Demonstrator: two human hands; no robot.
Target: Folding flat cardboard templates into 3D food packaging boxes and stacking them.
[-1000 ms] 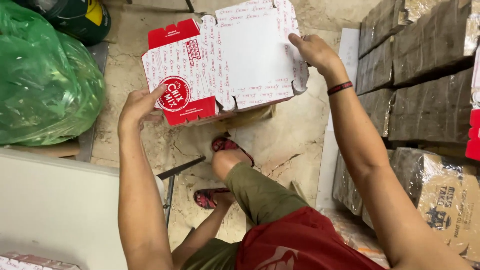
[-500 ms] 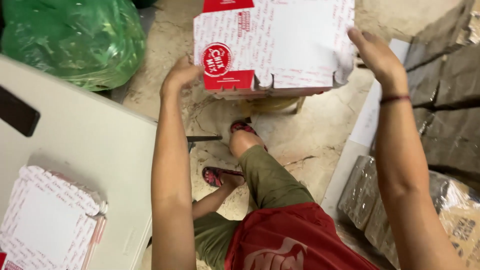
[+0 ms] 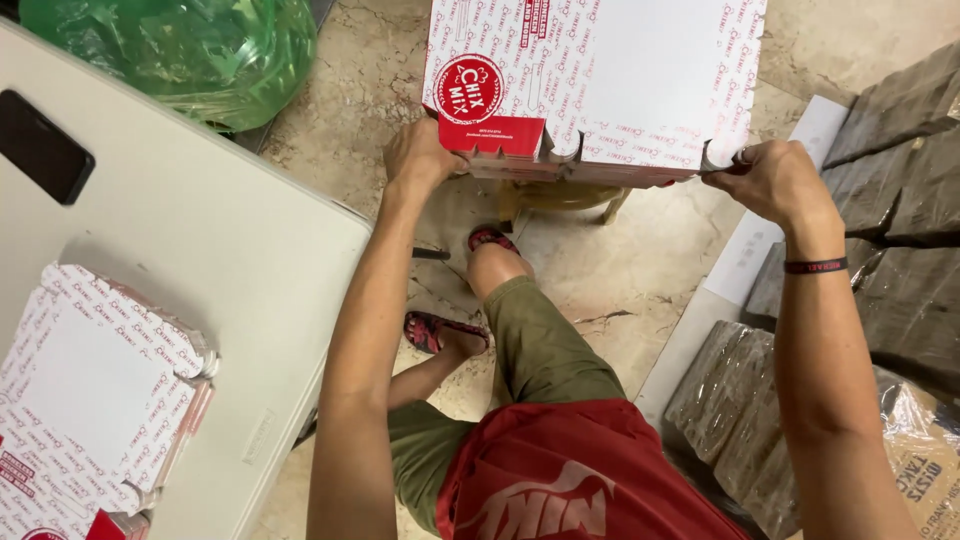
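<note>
Box: we see the flat red-and-white printed cardboard box [image 3: 590, 85] closer to the body than a second ago; its near edge now sits just above the knee and its far edge runs off the top of the picture.
Left hand: our left hand [image 3: 422, 157] comes up from the box's lower left corner to grip its near edge beside the red flap.
Right hand: our right hand [image 3: 775, 180] drops from the box's upper right corner to pinch the near right corner.
View: the white table [image 3: 190, 240] with a black phone [image 3: 40, 147] and a stack of folded printed boxes [image 3: 85, 395] comes into sight; the green plastic bag [image 3: 190, 50] slides to the top.
</note>
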